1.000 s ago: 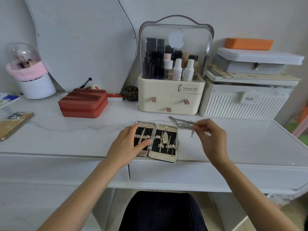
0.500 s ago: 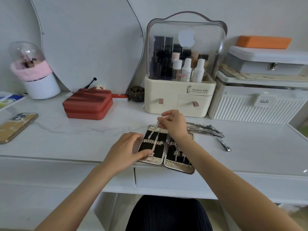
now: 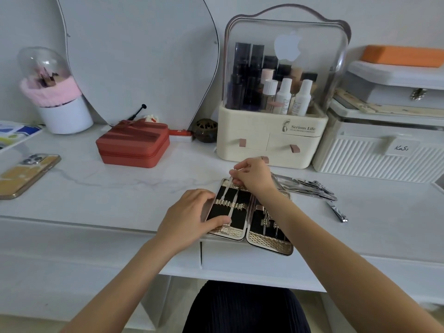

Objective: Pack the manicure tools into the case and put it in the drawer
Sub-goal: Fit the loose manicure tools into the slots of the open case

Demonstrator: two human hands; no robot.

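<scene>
From the head view we see the manicure case lying open and flat at the front edge of the white tabletop, its two black-lined halves side by side, gold-textured rims showing. Our left hand rests on the left half of the case: the fingers curl over its left edge and the thumb presses on the lower rim, so this grip clasps the case. Our right hand reaches across the top of the case, and its grip pinches the upper end of a thin metal tool between thumb and fingertips. That tool slants down into the left half, its lower part lying across the elastic band there. A second slim tool sits under the same band just beside it. The right half holds a few more tools, partly hidden by our right forearm.

To the right of the case, loose metal tools lie in a small heap on the tabletop, and a nail clipper lies apart, just in front of them.

Behind the case stands a cream cosmetics organiser with a clear dome over bottles. Left of it are a red zip case and a small dark pot. A phone lies at the far left, face down. A white ribbed box stands at the right.
</scene>
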